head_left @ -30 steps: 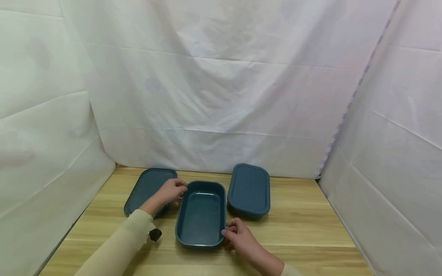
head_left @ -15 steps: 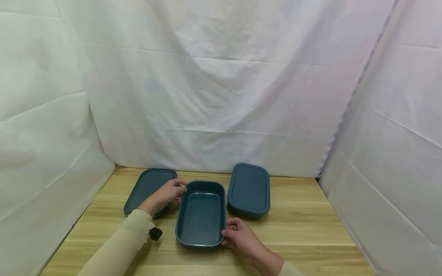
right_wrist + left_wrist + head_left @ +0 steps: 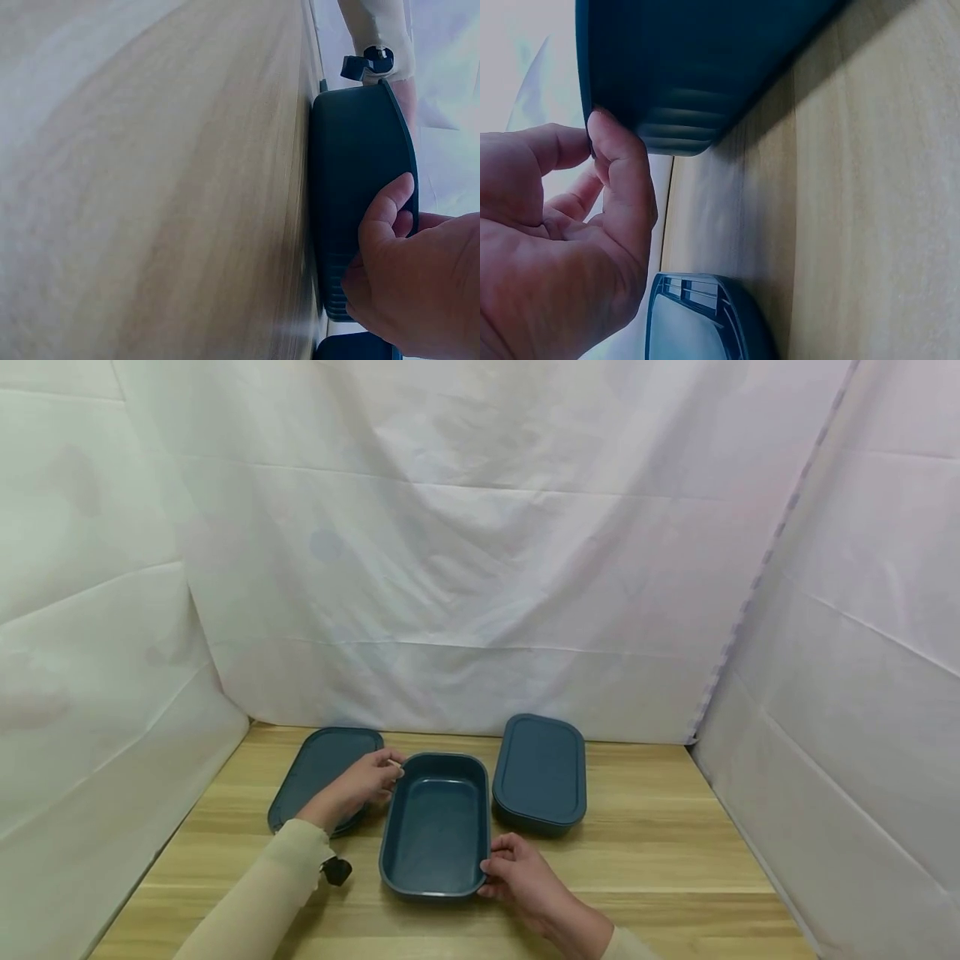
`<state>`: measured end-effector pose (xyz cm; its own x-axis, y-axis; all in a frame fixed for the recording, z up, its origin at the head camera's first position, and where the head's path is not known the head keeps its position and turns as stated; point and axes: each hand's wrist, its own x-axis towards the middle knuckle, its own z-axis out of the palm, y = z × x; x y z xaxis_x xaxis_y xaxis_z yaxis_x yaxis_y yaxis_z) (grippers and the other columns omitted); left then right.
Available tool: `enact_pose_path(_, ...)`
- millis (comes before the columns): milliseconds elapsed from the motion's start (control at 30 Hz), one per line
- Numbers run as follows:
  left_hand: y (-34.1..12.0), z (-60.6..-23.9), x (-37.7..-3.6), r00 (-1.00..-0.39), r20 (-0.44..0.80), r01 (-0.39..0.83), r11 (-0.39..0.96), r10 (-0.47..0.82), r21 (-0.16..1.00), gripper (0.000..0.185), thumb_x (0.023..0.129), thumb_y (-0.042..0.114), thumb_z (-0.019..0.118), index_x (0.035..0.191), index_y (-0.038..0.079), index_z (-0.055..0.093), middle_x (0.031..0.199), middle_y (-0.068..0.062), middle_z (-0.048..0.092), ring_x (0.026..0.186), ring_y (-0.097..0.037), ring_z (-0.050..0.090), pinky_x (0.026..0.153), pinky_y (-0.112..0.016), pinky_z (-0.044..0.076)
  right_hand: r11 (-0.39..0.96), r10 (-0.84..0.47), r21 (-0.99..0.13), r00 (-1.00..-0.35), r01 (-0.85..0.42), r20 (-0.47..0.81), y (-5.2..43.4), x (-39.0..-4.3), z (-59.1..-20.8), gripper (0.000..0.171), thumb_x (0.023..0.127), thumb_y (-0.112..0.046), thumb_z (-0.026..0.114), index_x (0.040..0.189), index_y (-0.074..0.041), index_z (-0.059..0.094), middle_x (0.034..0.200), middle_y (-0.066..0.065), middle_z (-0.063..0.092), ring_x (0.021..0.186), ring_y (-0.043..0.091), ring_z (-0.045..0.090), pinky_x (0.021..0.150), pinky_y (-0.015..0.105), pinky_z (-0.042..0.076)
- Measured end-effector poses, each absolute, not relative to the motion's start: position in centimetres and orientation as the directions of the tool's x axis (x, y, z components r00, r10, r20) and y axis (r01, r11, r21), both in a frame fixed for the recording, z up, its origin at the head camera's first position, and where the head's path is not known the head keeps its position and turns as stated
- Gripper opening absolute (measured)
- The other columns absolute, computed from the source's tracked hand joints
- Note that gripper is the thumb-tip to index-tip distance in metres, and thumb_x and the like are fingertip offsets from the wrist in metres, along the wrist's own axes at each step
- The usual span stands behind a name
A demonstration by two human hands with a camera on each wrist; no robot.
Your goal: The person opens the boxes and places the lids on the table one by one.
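Left hand (image 3: 358,786): fingers curled on the open container's (image 3: 435,827) far left rim.
Right hand (image 3: 517,876): gripping its near right corner.
Container: on the wooden table (image 3: 660,852), between both hands.

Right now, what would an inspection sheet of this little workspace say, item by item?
Surface: wooden table, light grain.
Job's things: open dark-blue container at the centre, nothing inside.
Clutter: loose blue lid lying flat to the left; lidded blue container to the right.
Hands: left hand pinches the open container's far-left rim; right hand grips its near-right edge.
Cables: nothing seen; a small black clip sits at the left sleeve cuff.
Surroundings: white cloth hung behind and on both sides.
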<state>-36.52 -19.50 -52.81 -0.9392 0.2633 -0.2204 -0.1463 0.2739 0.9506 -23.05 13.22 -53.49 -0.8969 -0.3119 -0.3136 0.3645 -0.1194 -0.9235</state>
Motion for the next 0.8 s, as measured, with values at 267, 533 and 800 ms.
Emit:
enact_pose_path(267,-19.54,-52.89,-36.33,-0.931,-0.221,-0.142,0.269,0.291,0.953,0.027,0.118,0.016,0.050,0.142,0.005,0.055,0.106,-0.011,0.057,0.081,-0.023,0.053,0.068,-0.039,0.047,-0.131,-0.322,-0.915,-0.890,0.381,-0.324,13.19,-23.17,-53.65,0.024,0.105,0.002,0.065,0.124,0.002,0.051,0.102,0.008,0.063,0.081,0.019,0.069,0.076,0.031,0.063)
enact_pose_path(533,-19.25,-52.63,-36.24,-0.926,-0.232,-0.141,0.298,0.297,0.944,0.028,0.119,0.016,0.047,0.145,0.007,0.053,0.105,-0.013,0.053,0.077,-0.023,0.049,0.066,-0.038,0.043,-0.128,-0.315,-0.927,-0.900,0.353,-0.299,12.80,-22.74,-53.51,0.023,0.107,0.001,0.061,0.126,0.003,0.046,0.101,0.009,0.060,0.084,0.020,0.064,0.078,0.032,0.061)
enact_pose_path(800,-19.02,-52.23,-36.09,-0.939,-0.224,-0.138,0.309,0.261,0.941,0.029,0.119,0.015,0.047,0.147,0.007,0.054,0.110,-0.015,0.054,0.079,-0.026,0.053,0.068,-0.042,0.048,-0.132,-0.296,-0.930,-0.909,0.344,-0.294,12.37,-22.58,-53.46,0.022,0.110,-0.001,0.058,0.128,0.001,0.045,0.105,0.010,0.060,0.086,0.020,0.062,0.079,0.033,0.061)
